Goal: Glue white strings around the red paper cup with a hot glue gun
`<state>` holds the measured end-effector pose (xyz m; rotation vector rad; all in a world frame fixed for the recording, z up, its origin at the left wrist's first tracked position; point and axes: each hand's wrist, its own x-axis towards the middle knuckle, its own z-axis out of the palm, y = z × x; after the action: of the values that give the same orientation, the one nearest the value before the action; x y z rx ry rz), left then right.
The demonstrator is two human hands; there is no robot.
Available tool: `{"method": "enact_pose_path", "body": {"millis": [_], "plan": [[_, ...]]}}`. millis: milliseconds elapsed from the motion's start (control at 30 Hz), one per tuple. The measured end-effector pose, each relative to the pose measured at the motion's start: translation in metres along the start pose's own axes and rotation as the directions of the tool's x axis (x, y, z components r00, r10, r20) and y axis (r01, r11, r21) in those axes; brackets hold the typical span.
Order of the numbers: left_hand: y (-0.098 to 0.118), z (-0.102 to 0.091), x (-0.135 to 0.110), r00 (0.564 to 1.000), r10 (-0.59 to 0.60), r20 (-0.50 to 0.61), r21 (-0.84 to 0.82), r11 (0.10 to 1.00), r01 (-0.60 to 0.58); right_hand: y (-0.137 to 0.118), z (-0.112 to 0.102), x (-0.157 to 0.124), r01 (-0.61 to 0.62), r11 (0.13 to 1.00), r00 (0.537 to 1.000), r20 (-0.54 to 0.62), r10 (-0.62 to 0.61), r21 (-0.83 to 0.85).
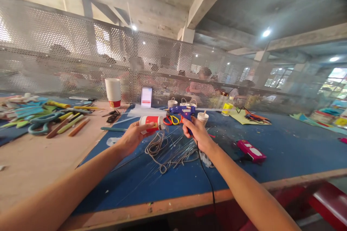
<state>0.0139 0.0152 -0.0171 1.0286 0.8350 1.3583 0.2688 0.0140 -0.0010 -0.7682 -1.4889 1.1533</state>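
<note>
My left hand (134, 135) is closed around a red and white paper cup (150, 122), held sideways above the blue mat (284, 148). A length of beige twine (159, 148) hangs from the cup down onto a tangle of twine and thin glue strands. My right hand (196, 131) grips a blue hot glue gun (183, 111), its nozzle pointing left toward the cup. The gun's black cord (206, 177) runs down past my right forearm over the table edge.
Scissors with red and yellow handles (172, 120) lie behind the cup. A pink box (251, 151) sits to the right. A stack of paper cups (113, 92), pencils and teal scissors (43, 121) lie left. A perforated metal screen (81, 54) stands behind, with people beyond it.
</note>
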Motion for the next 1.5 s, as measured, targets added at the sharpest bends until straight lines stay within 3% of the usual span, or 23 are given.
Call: {"method": "enact_pose_path", "body": {"millis": [167, 300, 533, 633, 833, 1100, 1500], "plan": [[0.001, 0.000, 0.001, 0.999, -0.010, -0.037, -0.017, 1.000, 0.009, 0.000, 0.003, -0.001, 0.029, 0.999, 0.998, 0.058, -0.026, -0.043], [0.001, -0.001, 0.002, 0.999, -0.010, -0.035, -0.014, 1.000, 0.010, -0.001, 0.006, -0.004, 0.032, 0.998, 0.999, 0.028, -0.030, -0.050], [0.000, -0.004, 0.004, 0.999, 0.008, -0.039, -0.060, 0.998, -0.010, 0.001, 0.010, -0.010, 0.075, 0.980, 0.993, 0.103, -0.056, -0.186], [0.000, -0.005, 0.003, 1.000, 0.009, -0.001, -0.049, 0.999, -0.009, 0.003, 0.011, -0.012, 0.090, 0.952, 0.994, 0.084, -0.068, -0.292], [-0.002, -0.007, 0.004, 0.997, 0.066, 0.040, -0.028, 0.997, -0.065, 0.003, 0.012, -0.016, 0.145, 0.836, 0.989, 0.099, -0.109, -0.529], [-0.001, -0.005, 0.003, 0.995, 0.100, -0.019, 0.009, 0.995, -0.099, 0.019, 0.007, -0.011, 0.343, 0.566, 0.923, 0.158, -0.351, -0.750], [-0.001, -0.005, 0.005, 0.991, 0.135, -0.004, 0.024, 0.991, -0.135, 0.009, 0.011, -0.014, 0.280, 0.432, 0.939, 0.152, -0.307, -0.857]]}}
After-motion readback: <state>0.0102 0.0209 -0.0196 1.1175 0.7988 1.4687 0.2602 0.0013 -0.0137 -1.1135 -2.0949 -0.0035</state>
